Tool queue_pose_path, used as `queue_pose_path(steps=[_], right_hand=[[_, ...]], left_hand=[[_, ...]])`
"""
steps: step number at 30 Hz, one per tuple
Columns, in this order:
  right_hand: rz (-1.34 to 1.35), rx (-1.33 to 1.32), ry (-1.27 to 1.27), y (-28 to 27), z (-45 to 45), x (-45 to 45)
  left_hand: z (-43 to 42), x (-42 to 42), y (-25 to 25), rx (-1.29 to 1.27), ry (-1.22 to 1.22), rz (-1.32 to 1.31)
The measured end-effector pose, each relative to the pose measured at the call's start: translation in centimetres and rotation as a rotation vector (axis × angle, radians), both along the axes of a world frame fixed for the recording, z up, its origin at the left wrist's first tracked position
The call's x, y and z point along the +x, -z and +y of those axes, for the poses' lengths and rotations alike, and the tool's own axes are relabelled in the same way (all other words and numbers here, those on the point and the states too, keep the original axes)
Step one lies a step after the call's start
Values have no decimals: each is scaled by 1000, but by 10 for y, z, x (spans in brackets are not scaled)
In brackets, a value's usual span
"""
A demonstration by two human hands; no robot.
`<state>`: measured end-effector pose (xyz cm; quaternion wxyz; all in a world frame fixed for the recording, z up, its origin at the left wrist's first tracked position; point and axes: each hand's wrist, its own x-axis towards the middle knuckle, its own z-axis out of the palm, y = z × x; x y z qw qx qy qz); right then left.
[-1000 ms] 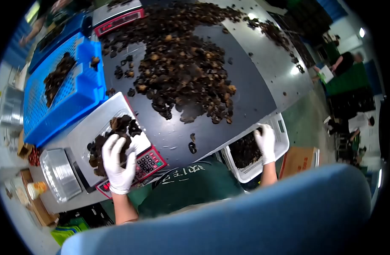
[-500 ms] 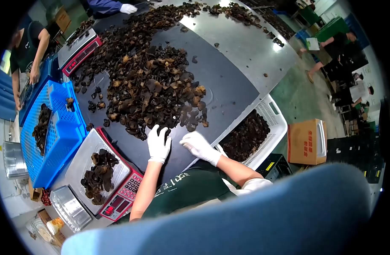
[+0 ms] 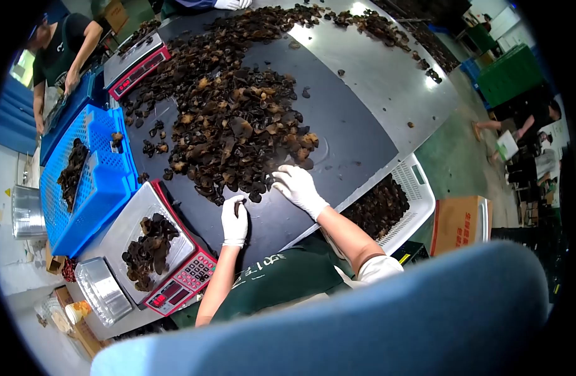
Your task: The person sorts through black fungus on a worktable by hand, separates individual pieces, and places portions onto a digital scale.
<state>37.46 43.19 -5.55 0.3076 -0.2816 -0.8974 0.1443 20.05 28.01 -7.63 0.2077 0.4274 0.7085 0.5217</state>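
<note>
A large heap of dark brown fungus pieces [image 3: 237,125] lies on the dark table mat [image 3: 354,125]. At its near edge is my left hand [image 3: 235,224], white-gloved, with fingers curled together; whatever they may hold is too small to make out. My right hand [image 3: 298,190], also gloved, touches the heap's lower right edge with its fingers apart and nothing visibly gripped. Left of my left hand, a red and silver scale [image 3: 186,276] bears a clump of fungus [image 3: 151,250], partly on clear plastic.
A blue perforated basket [image 3: 106,182] stands at the left, clear plastic trays [image 3: 104,291] below it. At right are a white basket of fungus [image 3: 419,188] and a carton [image 3: 457,222]. A second scale [image 3: 137,69] is farther back. Other people [image 3: 65,53] stand around the table and room.
Both hands have left the scale and white basket and come to the heap's near edge. Since the middle frame, my right hand has moved forward to the fungus and my left has drawn back slightly.
</note>
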Motion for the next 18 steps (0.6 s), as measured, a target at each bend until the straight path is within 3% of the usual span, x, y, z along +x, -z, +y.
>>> queue_pose_path(steps=[3,5,7,9,11,15,18], right_hand=[[177,-192,-44,-5,4,11],[377,-400,88,-4,0,14],[300,-448,89,-2,-1,21],[61,-353,34,-28,-12,16],[-169,-210,23,-21,-15,10],[37,-380,93,-11,-7,1],[168,-470,136,4,2,7]], left_hand=[[8,3,-22,-96,36,224],[15,10,-25,-230,50,293],[20,10,3,-256,87,532],[23,15,-7,-277,90,507],[23,13,-6,-221,69,418],[4,6,-7,-9,56,177],[-34,0,-50,-70,82,-64]])
